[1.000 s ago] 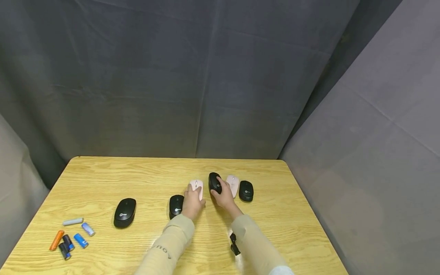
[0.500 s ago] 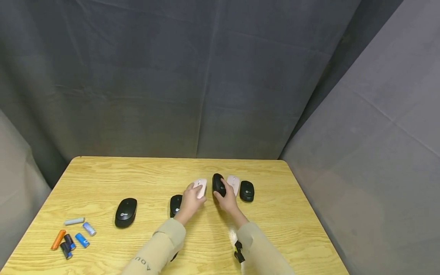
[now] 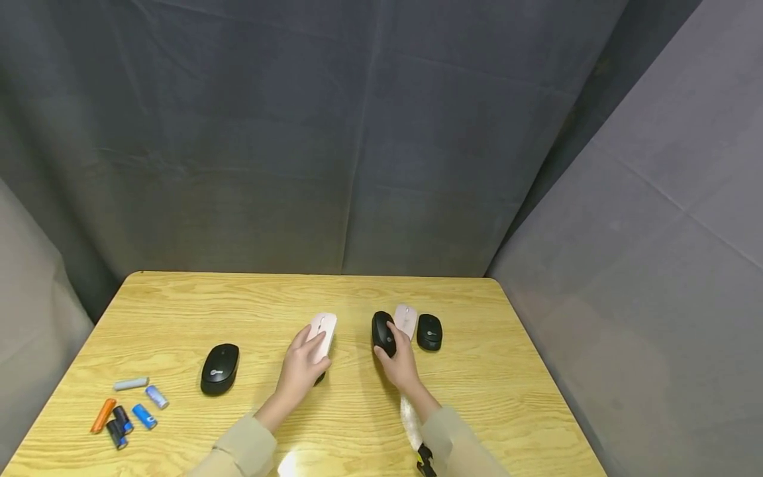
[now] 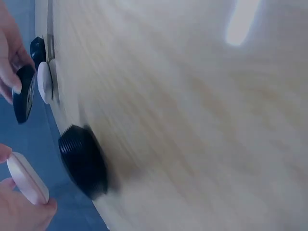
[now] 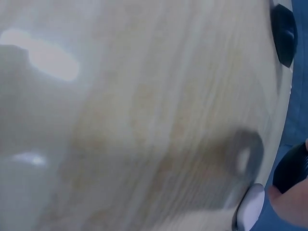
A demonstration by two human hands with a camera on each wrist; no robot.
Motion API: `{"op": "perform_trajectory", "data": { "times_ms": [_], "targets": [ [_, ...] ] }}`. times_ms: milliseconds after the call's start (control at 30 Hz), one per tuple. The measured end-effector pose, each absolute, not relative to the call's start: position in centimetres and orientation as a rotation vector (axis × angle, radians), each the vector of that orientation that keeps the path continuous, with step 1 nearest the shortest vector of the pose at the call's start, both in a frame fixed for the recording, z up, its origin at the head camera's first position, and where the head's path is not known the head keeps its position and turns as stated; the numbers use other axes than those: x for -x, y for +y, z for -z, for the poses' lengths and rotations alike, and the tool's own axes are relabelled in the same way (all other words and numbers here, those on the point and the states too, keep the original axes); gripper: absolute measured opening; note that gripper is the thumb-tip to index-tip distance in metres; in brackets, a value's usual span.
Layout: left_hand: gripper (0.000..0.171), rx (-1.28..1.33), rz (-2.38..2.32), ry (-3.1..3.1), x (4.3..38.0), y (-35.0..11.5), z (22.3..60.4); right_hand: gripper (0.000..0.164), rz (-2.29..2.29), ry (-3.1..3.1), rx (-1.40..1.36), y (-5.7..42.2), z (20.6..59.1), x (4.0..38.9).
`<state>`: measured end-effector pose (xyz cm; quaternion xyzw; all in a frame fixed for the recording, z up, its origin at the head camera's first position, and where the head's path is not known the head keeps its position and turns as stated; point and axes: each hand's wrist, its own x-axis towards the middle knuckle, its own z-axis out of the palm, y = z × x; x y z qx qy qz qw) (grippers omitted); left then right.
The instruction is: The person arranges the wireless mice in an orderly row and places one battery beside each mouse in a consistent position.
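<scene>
My left hand [image 3: 300,364] grips a pale pink mouse [image 3: 323,329] by its sides, raised off the table in the left wrist view. Under that hand, a black mouse [image 4: 83,161] lies on the table; in the head view it is nearly all hidden. My right hand [image 3: 401,364] holds another black mouse [image 3: 383,331], thumb on one side and fingers on the other. This one is also above the tabletop, with its shadow below in the right wrist view. Just right of it lie a second pale pink mouse [image 3: 406,319] and a black mouse [image 3: 430,332].
At the left of the wooden table [image 3: 238,298] sits one more black mouse [image 3: 220,368]. Several loose batteries lie near the left edge, among them an orange battery [image 3: 103,416] and a grey battery [image 3: 131,383]. Grey curtains [image 3: 268,165] surround the table's back and sides.
My left hand has lifted the pink mouse and carried it left, over the black mouse there. My right hand has moved slightly right and nearer me, still holding its black mouse.
</scene>
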<state>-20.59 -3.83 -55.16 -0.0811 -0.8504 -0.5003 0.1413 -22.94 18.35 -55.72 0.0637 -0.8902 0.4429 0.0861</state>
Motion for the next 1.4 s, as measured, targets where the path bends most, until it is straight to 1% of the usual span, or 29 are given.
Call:
{"op": "perform_trajectory", "data": {
  "times_ms": [400,833,933,1167,1400],
  "targets": [
    [0.051,0.174,1.2,-2.359,15.3,-9.9,56.7,0.058,-1.065,-2.692,-0.132,18.0,57.1,20.4],
    [0.05,0.072,1.01,-2.406,9.7,-13.7,57.8,0.058,-0.9,-2.755,-0.024,17.4,57.9,19.5],
    [0.049,0.094,0.973,-2.362,8.9,-14.4,58.6,0.058,-0.883,-2.77,-0.016,17.3,57.9,19.6],
    [0.044,0.238,0.903,-2.187,8.3,-16.5,60.9,0.058,-0.873,-2.793,-0.009,16.7,58.0,19.8],
    [0.046,0.229,0.847,-2.217,7.8,-18.0,61.7,0.058,-0.854,-2.815,0.023,16.3,58.3,20.0]
  ]
}}
